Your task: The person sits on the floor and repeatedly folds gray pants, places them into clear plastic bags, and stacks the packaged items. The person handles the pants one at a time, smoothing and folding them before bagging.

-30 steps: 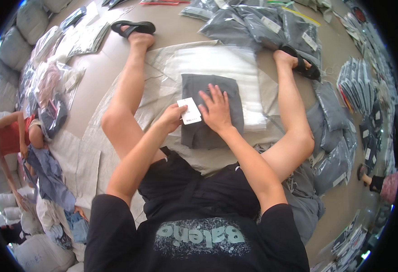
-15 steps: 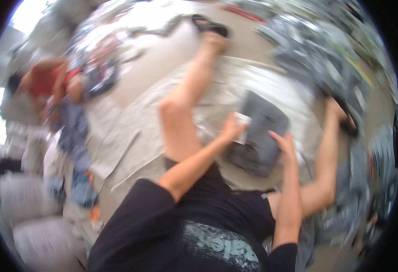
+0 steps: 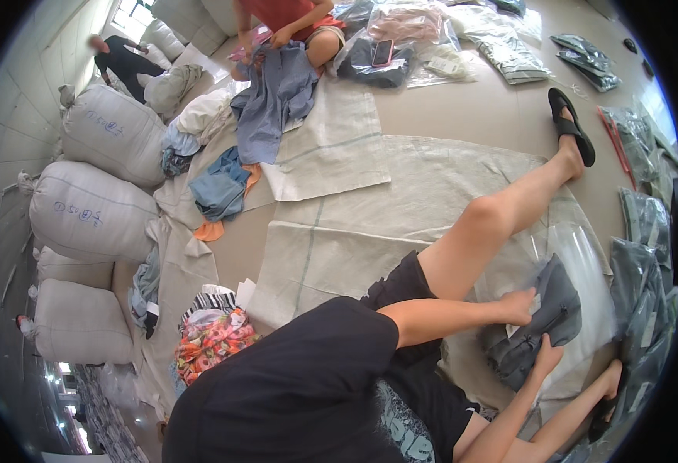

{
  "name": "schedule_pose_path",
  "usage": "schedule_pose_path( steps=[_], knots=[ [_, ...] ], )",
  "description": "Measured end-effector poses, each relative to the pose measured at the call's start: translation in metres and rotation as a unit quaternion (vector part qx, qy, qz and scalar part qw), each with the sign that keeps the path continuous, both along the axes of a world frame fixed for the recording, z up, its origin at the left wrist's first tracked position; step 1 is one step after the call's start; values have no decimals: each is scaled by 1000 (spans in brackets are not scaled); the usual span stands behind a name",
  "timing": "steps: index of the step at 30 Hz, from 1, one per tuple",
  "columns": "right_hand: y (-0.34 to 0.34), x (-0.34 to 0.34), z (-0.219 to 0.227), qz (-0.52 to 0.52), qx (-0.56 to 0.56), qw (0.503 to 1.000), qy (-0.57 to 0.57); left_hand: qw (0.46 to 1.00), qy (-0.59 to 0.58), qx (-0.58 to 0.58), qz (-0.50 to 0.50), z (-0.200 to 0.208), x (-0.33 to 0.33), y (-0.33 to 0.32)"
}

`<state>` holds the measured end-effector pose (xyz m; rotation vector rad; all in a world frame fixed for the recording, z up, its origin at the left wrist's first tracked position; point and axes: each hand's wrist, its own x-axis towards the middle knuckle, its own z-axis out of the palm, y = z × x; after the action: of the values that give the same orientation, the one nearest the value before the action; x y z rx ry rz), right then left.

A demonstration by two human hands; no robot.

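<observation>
A folded dark grey garment (image 3: 554, 312) lies between my spread legs, over clear plastic film (image 3: 590, 305). My left hand (image 3: 518, 307) is closed on a small white tag (image 3: 536, 304) at the garment's near-left side. Along the garment's lower right edge, my right hand (image 3: 547, 358) pinches the grey cloth. My fingers partly cover the tag, and its far side cannot be seen.
Pale woven sheeting (image 3: 339, 224) covers the floor. Bagged clothes (image 3: 640, 285) line the right. At the left stand stuffed white sacks (image 3: 92, 208) and a floral garment (image 3: 215, 339). A co-worker in red (image 3: 293, 17) handles a blue-grey garment (image 3: 273, 92); another person (image 3: 127, 65) stands farther back.
The view has swung left, so my legs and the grey garment now appear farther right. My left hand stays on the tag; my right hand has closed on the garment's edge.
</observation>
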<state>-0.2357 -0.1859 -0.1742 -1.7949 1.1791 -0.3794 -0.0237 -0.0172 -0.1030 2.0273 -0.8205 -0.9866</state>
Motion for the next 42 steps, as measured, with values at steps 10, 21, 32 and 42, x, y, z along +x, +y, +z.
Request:
schedule_pose_path(
  steps=[10,21,32,42],
  knots=[
    [67,59,95,-95,264,935,-216,962,-112,-169,-182,14,-63,-2],
    [2,-3,100,-94,253,950,-158,774,-537,-22,-335,-42,23,98],
    [22,-11,131,-69,299,930,-200,733,-594,-60,-327,-69,28,101],
    [30,-10,207,-69,273,909,-307,764,-478,-74,-427,-62,58,86]
  ],
)
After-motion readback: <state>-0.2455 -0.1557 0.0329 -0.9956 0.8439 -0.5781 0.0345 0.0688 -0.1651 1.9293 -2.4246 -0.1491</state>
